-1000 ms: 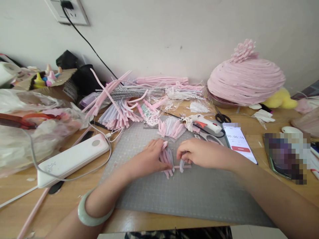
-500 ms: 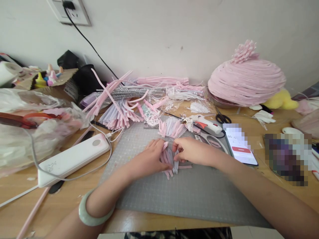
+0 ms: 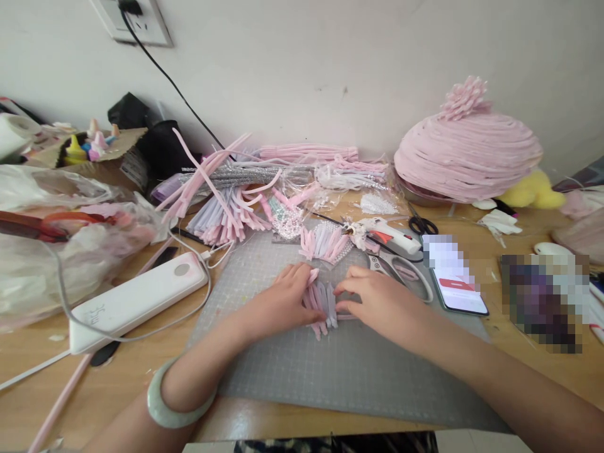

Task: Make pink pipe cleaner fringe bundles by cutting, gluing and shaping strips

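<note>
Across the lower centre, the grey mat is spread. Mid-frame, the strips are held down by the left hand, its fingers part-curled; the right hand is poised half-open beside their right edge, nothing visibly gripped.

A pale, faintly marked wall faces me at twelve o'clock, socket at eleven; wooden table edge at six, light floor tiles at five.
</note>
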`<control>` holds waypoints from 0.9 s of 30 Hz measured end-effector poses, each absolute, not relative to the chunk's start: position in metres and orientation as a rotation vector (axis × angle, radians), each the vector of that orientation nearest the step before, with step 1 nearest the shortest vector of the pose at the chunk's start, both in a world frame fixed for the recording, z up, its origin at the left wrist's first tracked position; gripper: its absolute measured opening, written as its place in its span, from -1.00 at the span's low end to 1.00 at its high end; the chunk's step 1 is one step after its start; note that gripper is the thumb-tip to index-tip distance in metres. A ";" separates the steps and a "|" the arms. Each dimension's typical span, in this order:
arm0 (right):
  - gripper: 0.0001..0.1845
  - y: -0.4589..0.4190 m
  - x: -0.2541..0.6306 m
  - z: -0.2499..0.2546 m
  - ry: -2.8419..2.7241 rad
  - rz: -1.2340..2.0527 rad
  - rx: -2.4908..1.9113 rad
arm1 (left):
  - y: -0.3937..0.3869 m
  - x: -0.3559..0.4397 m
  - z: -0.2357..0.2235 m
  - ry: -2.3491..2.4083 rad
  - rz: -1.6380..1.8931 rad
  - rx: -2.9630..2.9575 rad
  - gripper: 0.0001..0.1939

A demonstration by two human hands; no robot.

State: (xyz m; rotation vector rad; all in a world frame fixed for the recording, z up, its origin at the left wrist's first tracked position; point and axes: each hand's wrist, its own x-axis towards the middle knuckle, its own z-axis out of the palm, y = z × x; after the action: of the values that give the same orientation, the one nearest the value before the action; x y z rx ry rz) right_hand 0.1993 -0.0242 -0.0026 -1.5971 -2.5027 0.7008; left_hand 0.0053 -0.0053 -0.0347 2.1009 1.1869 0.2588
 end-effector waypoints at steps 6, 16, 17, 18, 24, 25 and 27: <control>-0.82 -0.037 0.199 -0.014 -2.587 0.580 -1.602 | -0.005 0.004 -0.036 1.183 0.250 2.112 -0.54; -0.81 -0.039 0.194 -0.008 -2.682 0.544 -1.599 | -0.005 0.004 -0.036 1.167 0.236 2.121 -0.60; -0.81 -0.040 0.194 -0.009 -2.688 0.524 -1.596 | -0.005 0.005 -0.035 1.175 0.231 2.114 -0.60; -0.81 -0.041 0.193 -0.010 -2.694 0.506 -1.594 | -0.005 0.005 -0.035 1.183 0.228 2.107 -0.60; -0.84 -0.044 0.192 -0.014 -2.752 0.435 -1.542 | -0.005 0.005 -0.037 1.168 0.249 2.121 -0.60; -0.84 -0.044 0.192 -0.013 -2.760 0.421 -1.541 | -0.005 0.005 -0.037 1.162 0.253 2.125 -0.60; -0.85 -0.044 0.189 -0.013 -2.773 0.404 -1.553 | -0.005 0.004 -0.038 1.162 0.258 2.122 -0.59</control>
State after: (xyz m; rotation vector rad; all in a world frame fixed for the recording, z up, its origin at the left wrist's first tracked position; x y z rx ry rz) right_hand 0.1891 -0.0436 -0.0126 -1.5531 -2.7735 0.4036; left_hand 0.0043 -0.0048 -0.0382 2.1217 1.1621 0.2584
